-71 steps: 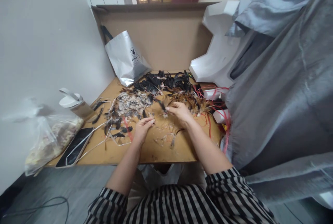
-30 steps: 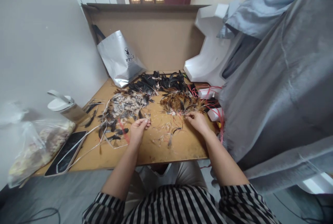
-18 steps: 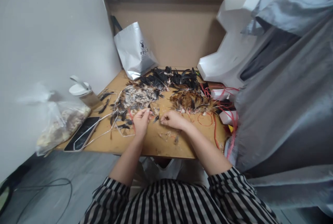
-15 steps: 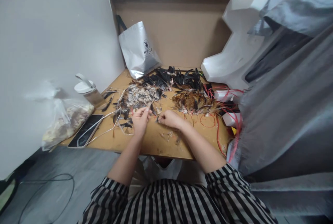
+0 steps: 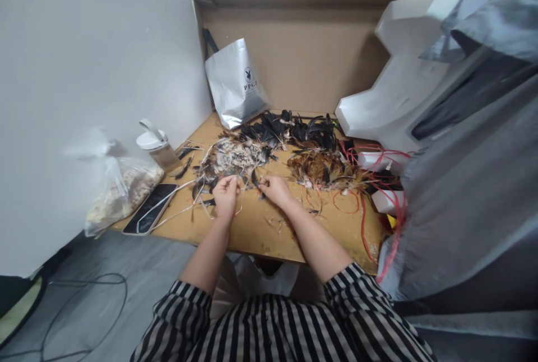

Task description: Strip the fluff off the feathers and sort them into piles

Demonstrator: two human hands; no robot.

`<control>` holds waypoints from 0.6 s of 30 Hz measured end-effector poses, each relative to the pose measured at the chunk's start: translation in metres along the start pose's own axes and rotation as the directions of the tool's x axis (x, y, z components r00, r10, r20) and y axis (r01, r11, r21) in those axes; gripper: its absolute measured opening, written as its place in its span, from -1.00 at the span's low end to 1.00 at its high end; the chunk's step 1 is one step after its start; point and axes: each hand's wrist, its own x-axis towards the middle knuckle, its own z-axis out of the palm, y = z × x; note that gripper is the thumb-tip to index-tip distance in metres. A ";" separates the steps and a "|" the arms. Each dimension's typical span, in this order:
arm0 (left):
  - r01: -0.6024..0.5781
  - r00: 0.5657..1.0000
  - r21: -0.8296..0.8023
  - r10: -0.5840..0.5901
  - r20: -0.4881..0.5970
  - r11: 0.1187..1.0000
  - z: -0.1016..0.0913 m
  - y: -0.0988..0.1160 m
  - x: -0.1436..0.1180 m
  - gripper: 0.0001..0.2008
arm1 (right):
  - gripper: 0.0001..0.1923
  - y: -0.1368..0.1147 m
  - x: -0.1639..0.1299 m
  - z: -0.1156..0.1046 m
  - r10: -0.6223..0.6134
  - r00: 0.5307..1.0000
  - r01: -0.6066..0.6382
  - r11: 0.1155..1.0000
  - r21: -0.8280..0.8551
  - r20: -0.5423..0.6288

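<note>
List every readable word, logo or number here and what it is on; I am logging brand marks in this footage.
"PPGZ", as best it reads, under a small round rabbit-head logo, on the silver bag leaning against the cardboard backboard.
The phone screen is dark and shows no text.
The white-lidded bottle shows no label that can be read.

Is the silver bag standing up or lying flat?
Standing up: the silver bag leans against the brown board behind the table.
</note>
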 end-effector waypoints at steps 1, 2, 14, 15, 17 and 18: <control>-0.019 1.000 0.032 0.019 0.004 0.999 0.000 -0.003 -0.001 -0.76 | -0.80 0.001 -0.001 0.002 -0.006 1.000 0.006 1.000 -0.030 -0.006; -0.045 0.999 0.073 0.044 0.009 0.996 0.001 -0.006 -0.002 -0.76 | -0.80 0.002 -0.001 0.004 -0.013 1.000 0.012 0.998 -0.063 -0.010; -0.429 0.902 0.690 0.314 0.295 0.584 -0.001 -0.005 -0.009 -0.80 | -0.80 0.022 0.008 0.005 0.189 0.981 -0.150 0.863 0.482 -0.033; -0.430 0.902 0.714 0.306 0.306 0.552 -0.001 -0.005 -0.009 -0.80 | -0.79 0.024 0.010 0.004 0.232 0.973 -0.178 0.772 0.610 -0.011; -0.421 0.906 0.756 0.280 0.318 0.502 -0.001 -0.006 -0.010 -0.79 | -0.76 0.027 0.014 0.001 0.292 0.954 -0.229 0.536 0.813 0.076; -0.412 0.910 0.773 0.265 0.320 0.482 -0.001 -0.006 -0.010 -0.78 | -0.75 0.028 0.015 0.000 0.295 0.947 -0.248 0.410 0.878 0.129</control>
